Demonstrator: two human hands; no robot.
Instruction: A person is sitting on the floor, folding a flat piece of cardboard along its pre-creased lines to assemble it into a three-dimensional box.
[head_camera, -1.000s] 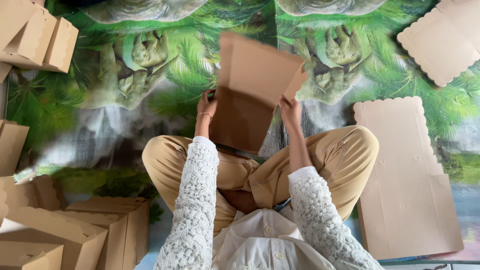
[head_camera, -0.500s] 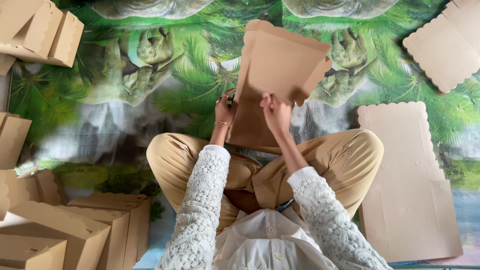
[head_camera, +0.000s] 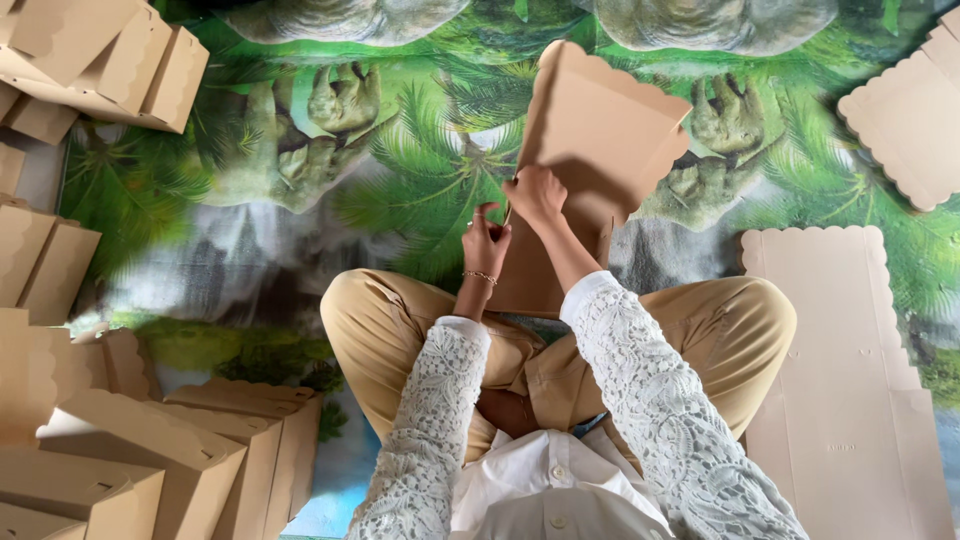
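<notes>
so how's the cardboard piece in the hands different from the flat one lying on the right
The held cardboard piece is partly folded, its sides turned up into a tray, and it is tilted up off the mat; the flat cardboard sheet lies unfolded on the floor. Both hands, left hand and right hand, grip the held one; nothing touches the sheet. Both are plain brown with scalloped edges.

White lace long sleeves, white buttoned shirt front, tan trousers, thin bead bracelet on left wrist (head_camera: 479, 276).

Jungle-print floor mat (head_camera: 300, 200) under soft even light.
</notes>
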